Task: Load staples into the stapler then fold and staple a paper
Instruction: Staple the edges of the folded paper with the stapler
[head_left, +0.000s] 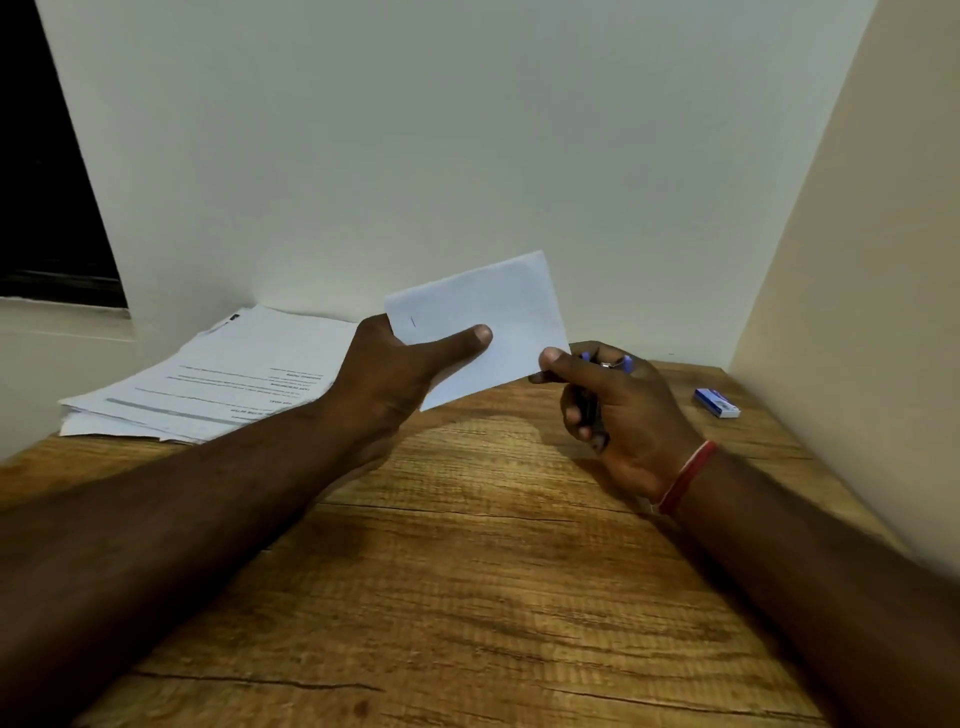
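A folded white paper (498, 312) is held up above the wooden table (467, 571), tilted, with one small staple line near its upper left corner. My left hand (395, 379) grips its left edge, thumb across the front. My right hand (618, 410) pinches the paper's right edge with the thumb while its fingers wrap a small blue stapler (608, 362), mostly hidden in the palm. A red band circles my right wrist.
A stack of printed sheets (208, 379) lies at the back left of the table against the wall. A small blue and white staple box (717, 402) lies at the back right near the side wall. A dark window opening is at upper left.
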